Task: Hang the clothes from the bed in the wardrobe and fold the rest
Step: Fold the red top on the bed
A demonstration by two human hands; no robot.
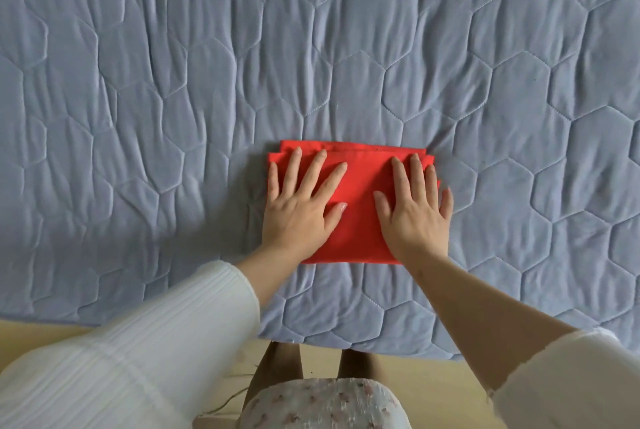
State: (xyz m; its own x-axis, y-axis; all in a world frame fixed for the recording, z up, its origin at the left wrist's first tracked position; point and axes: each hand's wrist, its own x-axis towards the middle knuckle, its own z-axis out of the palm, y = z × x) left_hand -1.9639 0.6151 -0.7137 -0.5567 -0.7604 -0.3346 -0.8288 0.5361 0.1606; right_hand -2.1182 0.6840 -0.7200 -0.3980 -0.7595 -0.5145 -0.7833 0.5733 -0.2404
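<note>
Red garment [360,213] pressed flat on bed [173,82].

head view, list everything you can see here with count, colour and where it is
folded garment: one, red, flat on the quilt near the bed's front edge
quilt: one, grey-blue, hexagon stitching, covers the bed
floor: pale wood, below the bed's edge
skirt: one, white with small flowers, bottom centre
sleeves: two, white, lower left and lower right
left hand: open, flat on the garment's left part
right hand: open, flat on its right part
</note>
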